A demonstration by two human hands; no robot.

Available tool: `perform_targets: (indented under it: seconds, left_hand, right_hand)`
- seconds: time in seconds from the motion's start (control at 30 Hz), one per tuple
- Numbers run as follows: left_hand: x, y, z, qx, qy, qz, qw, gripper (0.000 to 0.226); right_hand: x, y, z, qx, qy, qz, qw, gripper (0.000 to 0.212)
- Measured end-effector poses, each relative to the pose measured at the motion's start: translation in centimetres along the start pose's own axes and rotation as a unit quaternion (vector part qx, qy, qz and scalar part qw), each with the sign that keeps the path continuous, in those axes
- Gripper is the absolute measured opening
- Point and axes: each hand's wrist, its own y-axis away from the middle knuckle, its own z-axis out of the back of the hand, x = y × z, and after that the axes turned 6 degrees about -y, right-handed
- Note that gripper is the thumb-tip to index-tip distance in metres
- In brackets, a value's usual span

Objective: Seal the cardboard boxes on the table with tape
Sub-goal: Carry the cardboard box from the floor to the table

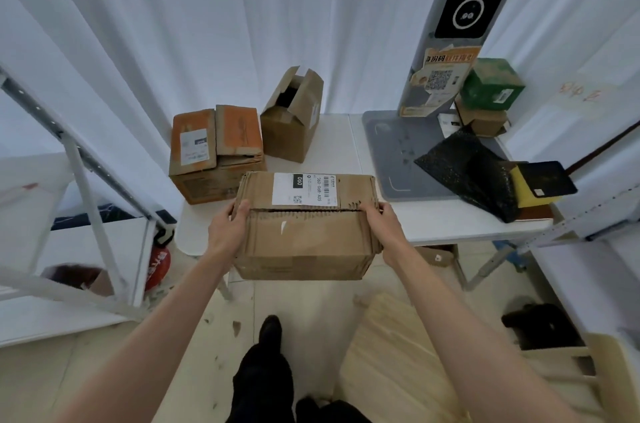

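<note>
Your left hand [230, 230] and right hand [381, 228] clamp the ends of the labelled cardboard box [304, 225], fingers curled over its top edges, thumbs by the flap seam. It sits between your hands at the near edge of the table [346, 145], partly overhanging. It looks light but soft: worn, crumpled corrugated card that could buckle, so hold low on the end walls. Beyond your left hand stands an orange-topped box [214, 152]; farther off, an open box [294, 114]. I see no tape.
</note>
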Motion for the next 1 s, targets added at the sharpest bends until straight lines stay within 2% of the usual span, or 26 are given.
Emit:
perform_targets:
  seconds: [0.13, 0.43, 0.53, 0.63, 0.8, 0.9, 1.0]
  left_hand:
    - [-0.2, -5.0, -0.7, 0.009, -0.002, -0.012, 1.000, 0.047]
    - [-0.4, -15.1, -2.2, 0.040, -0.029, 0.003, 0.999, 0.054]
    - [0.5, -16.3, -2.9, 0.036, -0.031, -0.001, 0.999, 0.051]
    - [1.7, -16.8, -3.3, 0.038, -0.021, 0.028, 0.999, 0.052]
    - [2.3, -17.2, -3.9, 0.022, -0.012, 0.041, 0.999, 0.050]
    - [2.4, -17.3, -4.1, 0.015, -0.012, 0.049, 0.999, 0.051]
    - [2.5, -17.4, -4.3, 0.010, -0.016, 0.050, 0.999, 0.052]
  right_hand:
    - [0.6, -4.1, -2.4, -0.020, 0.006, -0.017, 1.000, 0.051]
    - [1.7, -12.1, -6.7, -0.058, 0.007, -0.076, 0.995, 0.047]
    - [1.0, -13.5, -7.4, -0.067, 0.002, -0.086, 0.994, 0.045]
    - [0.5, -14.3, -7.8, -0.072, -0.010, -0.082, 0.994, 0.046]
    - [0.2, -16.0, -7.3, -0.084, -0.019, -0.070, 0.994, 0.032]
    - [0.1, -17.4, -6.3, -0.106, -0.028, -0.084, 0.990, 0.033]
    - [-0.1, -19.2, -5.1, -0.097, 0.033, -0.093, 0.990, 0.027]
